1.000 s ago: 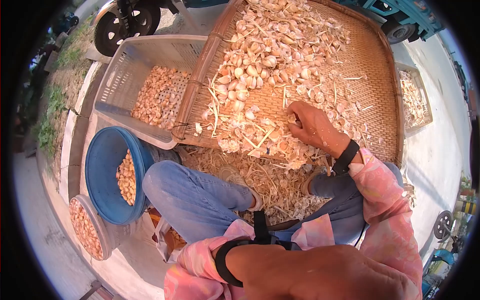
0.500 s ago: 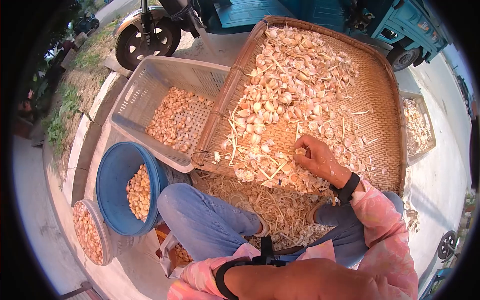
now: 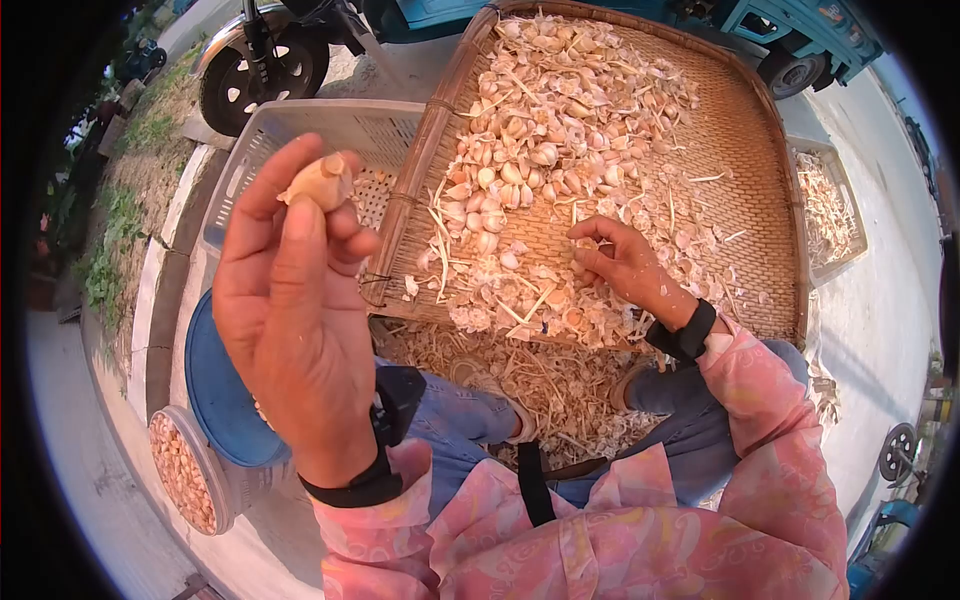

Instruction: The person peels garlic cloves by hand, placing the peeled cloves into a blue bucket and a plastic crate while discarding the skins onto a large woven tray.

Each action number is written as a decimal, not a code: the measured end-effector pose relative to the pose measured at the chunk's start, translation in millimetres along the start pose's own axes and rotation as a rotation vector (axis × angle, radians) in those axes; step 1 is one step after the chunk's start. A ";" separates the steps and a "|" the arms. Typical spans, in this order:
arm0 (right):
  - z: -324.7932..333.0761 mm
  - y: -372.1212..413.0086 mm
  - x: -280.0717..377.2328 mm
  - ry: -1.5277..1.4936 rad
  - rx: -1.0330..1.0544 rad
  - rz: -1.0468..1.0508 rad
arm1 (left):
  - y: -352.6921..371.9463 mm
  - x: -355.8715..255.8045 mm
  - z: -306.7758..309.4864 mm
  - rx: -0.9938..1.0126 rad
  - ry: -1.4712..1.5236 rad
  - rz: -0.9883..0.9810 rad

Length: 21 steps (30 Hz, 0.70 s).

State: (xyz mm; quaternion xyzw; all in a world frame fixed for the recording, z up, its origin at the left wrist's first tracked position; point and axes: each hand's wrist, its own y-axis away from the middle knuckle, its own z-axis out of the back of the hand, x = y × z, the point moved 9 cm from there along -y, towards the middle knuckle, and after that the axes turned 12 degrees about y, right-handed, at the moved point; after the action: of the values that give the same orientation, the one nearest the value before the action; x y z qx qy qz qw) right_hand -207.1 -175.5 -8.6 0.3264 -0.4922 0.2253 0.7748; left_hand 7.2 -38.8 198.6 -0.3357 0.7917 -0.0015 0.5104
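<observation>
My left hand (image 3: 300,320) is raised close to the camera, left of the woven tray (image 3: 750,150). Its thumb and fingers pinch a garlic clove (image 3: 320,183) with a tan, papery skin. Over the tray's near part hovers my right hand (image 3: 632,268), its thumb and forefinger bent together; whatever may be between them is hidden. Around that hand lie loose skins and dry stalks (image 3: 535,300). A heap of unpeeled garlic cloves (image 3: 540,130) covers the tray's middle and far left.
Left of the tray stands a pale plastic crate (image 3: 270,135) with cloves inside. Nearer are a blue bucket (image 3: 225,420) and a white bucket (image 3: 185,470) full of cloves. A crate of skins (image 3: 825,210) sits at right. Skins litter the ground (image 3: 560,400) below.
My left hand has come into view, holding a garlic clove; before, only its forearm showed at the bottom. The clove seen in my right hand no longer shows clearly.
</observation>
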 end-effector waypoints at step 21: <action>6.7 26.8 61.1 0.935 -0.357 0.501 | 90.6 225.3 -46.6 0.170 0.001 0.654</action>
State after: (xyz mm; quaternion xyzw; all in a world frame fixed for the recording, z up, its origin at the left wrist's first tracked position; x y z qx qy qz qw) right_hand -203.8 -160.3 56.7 -0.0714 -0.1895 0.4367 0.8765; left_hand -135.6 -104.6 7.8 -0.0202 0.8547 0.0960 0.5098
